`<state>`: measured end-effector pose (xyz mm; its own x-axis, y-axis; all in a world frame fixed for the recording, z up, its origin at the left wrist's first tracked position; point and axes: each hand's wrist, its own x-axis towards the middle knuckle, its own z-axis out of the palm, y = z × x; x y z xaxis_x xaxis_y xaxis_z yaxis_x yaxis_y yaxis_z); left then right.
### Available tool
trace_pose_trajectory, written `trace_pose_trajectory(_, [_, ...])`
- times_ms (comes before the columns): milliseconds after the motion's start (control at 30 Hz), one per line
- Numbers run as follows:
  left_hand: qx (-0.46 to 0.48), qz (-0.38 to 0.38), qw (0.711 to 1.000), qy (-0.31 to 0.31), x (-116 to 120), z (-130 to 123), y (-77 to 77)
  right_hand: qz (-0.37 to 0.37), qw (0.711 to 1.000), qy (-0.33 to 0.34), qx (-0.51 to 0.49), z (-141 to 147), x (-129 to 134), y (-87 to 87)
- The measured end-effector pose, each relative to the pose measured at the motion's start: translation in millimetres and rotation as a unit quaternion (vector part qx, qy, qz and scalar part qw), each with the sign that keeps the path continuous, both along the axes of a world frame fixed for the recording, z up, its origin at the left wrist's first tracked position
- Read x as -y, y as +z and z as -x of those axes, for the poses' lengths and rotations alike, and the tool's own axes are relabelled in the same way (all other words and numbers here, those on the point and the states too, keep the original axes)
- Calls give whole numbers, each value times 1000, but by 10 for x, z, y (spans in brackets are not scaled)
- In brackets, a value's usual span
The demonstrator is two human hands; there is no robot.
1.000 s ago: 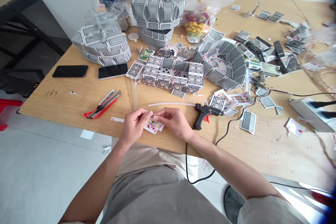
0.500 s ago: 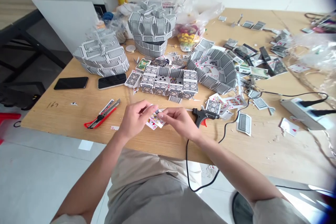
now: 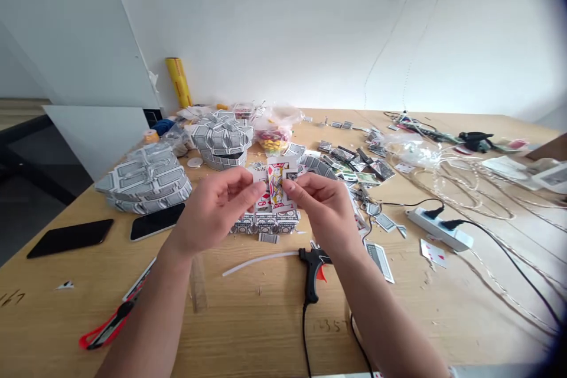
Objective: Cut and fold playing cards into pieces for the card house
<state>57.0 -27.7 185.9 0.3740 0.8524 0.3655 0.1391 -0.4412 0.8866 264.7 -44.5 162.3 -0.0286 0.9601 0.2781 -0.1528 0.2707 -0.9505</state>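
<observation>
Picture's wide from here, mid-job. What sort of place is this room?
Most likely a craft workroom. A wooden table holds a hot glue gun, a utility knife and large models built from playing cards, while the left hand and right hand hold a cut playing card.

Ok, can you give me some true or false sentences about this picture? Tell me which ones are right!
1. The left hand and right hand hold up a cut playing card. True.
2. The hot glue gun is in the right hand. False: it sits on the wooden table, below the hands.
3. Two phones lie on the table. True.
4. The utility knife stands in a cup. False: it lies on the table.
5. The power strip has two black plugs in it. True.
</observation>
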Motion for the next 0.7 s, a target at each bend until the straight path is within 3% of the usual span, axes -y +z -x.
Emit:
trace_pose_trajectory(167, [-4, 3, 1000, 28, -22, -48, -151, 11, 1000, 14, 1, 20, -32, -84])
trace_pose_trajectory(533, [-9, 18, 1000, -4, -51, -36, -219, 24, 997, 68, 26, -60, -36, -66])
trace_pose_trajectory(700, [-23, -34, 998, 38, 8, -75, -100, 39, 997, 69, 9, -75, -8, -97])
